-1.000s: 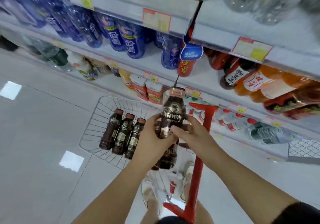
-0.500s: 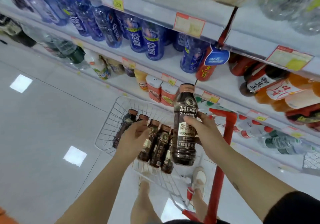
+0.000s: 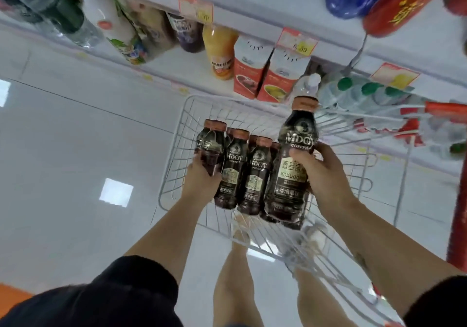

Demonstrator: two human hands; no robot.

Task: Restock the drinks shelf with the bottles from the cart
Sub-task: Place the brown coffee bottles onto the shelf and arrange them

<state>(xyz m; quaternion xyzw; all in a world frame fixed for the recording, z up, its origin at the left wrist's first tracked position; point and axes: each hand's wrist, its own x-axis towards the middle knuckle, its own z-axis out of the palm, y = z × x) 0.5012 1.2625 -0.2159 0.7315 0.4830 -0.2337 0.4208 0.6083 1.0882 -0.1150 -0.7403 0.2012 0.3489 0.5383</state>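
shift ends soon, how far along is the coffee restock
Done: no dark coffee bottle shows on the white shelf in this view. In hand: the right grip holds one dark, brown-capped plastic coffee bottle above the white wire cart basket; the left grip grasps a second such bottle inside it. Left: several more such bottles stand in the basket.

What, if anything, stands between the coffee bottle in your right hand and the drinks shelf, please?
Nothing visible blocks the air path: the right hand holds the coffee bottle above the wire basket. But the shelf front just behind it is filled by red cartons and green-capped water bottles, and no free slot shows.
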